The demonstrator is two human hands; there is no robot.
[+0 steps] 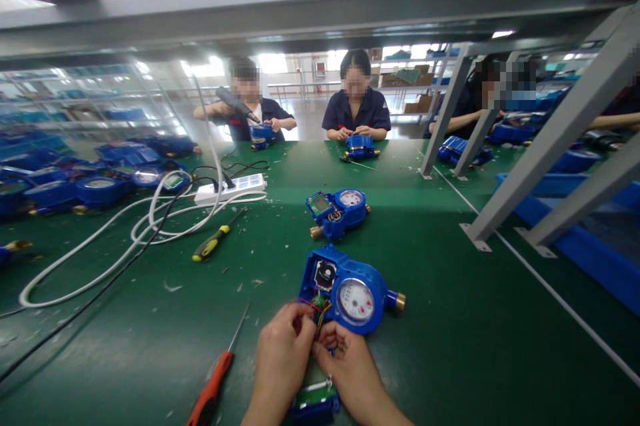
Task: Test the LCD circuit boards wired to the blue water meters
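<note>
A blue water meter [356, 301] with a white dial and a brass end lies open in front of me. Thin coloured wires [323, 306] run out of its opened side compartment. My left hand [286, 346] pinches these wires at the compartment's lower edge. Beside it, my right hand [347, 354] has its fingers curled in on the same wires, the tips partly hidden. Below both hands lies a green circuit board [315, 394] in a blue cover, partly covered by my wrists.
An orange-handled screwdriver [213, 389] and a yellow one [213, 244] lie left. Cables loop from a white power strip [233, 187]. Another opened meter [345, 209] stands ahead. Grey shelf legs [555, 126] and a blue bin [600, 246] are right. Co-workers sit opposite.
</note>
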